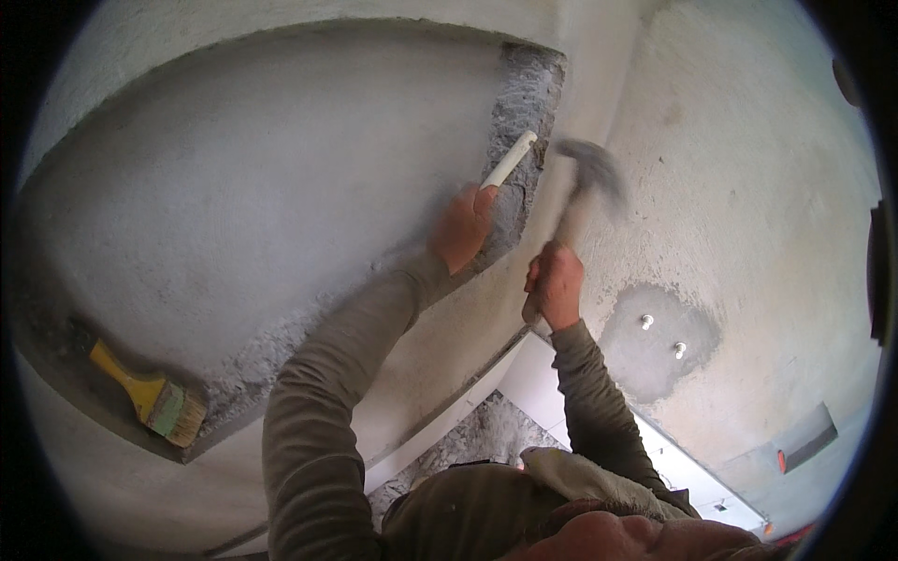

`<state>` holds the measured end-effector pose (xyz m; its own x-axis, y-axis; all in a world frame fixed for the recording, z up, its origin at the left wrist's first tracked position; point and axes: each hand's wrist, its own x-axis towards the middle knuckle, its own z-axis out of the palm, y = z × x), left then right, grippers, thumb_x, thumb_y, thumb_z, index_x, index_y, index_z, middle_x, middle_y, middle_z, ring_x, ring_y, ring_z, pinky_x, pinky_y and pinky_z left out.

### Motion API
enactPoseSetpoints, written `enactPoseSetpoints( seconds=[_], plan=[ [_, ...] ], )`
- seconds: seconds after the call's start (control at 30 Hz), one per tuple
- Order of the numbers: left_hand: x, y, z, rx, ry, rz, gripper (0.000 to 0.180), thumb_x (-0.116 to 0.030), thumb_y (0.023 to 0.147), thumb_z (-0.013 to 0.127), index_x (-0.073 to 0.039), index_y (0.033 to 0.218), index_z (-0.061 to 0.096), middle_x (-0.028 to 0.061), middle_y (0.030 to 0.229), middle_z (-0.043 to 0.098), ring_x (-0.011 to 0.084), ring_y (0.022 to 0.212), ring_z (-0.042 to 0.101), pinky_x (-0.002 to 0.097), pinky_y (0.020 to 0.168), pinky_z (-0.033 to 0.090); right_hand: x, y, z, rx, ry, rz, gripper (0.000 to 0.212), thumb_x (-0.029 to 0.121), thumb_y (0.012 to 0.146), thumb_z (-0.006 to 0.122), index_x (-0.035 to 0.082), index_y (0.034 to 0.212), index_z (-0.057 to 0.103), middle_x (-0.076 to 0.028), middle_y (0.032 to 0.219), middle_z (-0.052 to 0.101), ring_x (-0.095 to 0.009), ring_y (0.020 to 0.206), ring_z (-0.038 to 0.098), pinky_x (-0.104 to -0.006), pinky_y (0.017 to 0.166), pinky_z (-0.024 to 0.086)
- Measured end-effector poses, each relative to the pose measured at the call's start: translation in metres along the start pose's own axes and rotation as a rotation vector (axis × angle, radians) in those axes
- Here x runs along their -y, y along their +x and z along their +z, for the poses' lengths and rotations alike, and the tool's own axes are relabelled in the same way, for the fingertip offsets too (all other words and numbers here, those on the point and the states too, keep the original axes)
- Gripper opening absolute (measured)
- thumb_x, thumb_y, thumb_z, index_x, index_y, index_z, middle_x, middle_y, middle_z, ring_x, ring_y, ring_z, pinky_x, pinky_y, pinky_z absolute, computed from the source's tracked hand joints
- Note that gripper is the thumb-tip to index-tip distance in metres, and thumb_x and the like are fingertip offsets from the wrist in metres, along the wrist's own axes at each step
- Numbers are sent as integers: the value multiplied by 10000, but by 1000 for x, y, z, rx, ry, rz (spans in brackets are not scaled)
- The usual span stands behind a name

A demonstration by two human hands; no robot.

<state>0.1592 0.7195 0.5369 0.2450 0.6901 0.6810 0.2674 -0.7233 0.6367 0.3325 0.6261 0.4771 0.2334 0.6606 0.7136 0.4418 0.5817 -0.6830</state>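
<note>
My left hand (pixel 461 227) is raised against the plastered wall and grips a white rod-like chisel (pixel 510 158), whose tip points up into a rough chipped strip (pixel 524 112) along the right edge of a recessed niche (pixel 281 187). My right hand (pixel 555 283) holds a hammer by its wooden handle. The hammer head (pixel 591 166) is blurred with motion, just right of the chisel's upper end. Both forearms wear olive-grey sleeves.
A yellow-handled paintbrush (pixel 154 397) lies on the niche's lower ledge at the left. A darker grey plaster patch with two white plugs (pixel 659 335) sits on the wall to the right. White tiles (pixel 552 383) and rubble (pixel 477 435) lie below.
</note>
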Motion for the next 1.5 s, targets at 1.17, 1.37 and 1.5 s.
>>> enactPoseSetpoints(
  seconds=[1.17, 1.37, 1.5],
  plan=[
    [-5, -6, 6, 76, -124, 15, 541, -491, 1037, 377, -18, 843, 555, 104, 641, 507, 232, 597, 498, 414, 599, 419, 108, -45, -29, -119, 226, -41, 752, 714, 903, 456, -22, 1060, 485, -83, 697, 539, -157, 579, 537, -293, 525, 457],
    [-2, -5, 4, 60, -155, 26, 527, -484, 1040, 380, -30, 836, 554, 73, 639, 483, 193, 596, 470, 377, 581, 400, 116, -49, -30, -126, 250, -9, 747, 711, 896, 473, -18, 1057, 488, -84, 732, 544, -150, 612, 521, -282, 552, 431],
    [-1, -4, 4, 61, -187, 66, 542, -492, 1039, 370, -25, 846, 564, 76, 643, 486, 188, 608, 471, 377, 583, 397, 116, -51, -30, -151, 271, -16, 771, 725, 862, 520, -20, 1060, 490, -99, 730, 542, -163, 614, 524, -288, 550, 432]
  ],
)
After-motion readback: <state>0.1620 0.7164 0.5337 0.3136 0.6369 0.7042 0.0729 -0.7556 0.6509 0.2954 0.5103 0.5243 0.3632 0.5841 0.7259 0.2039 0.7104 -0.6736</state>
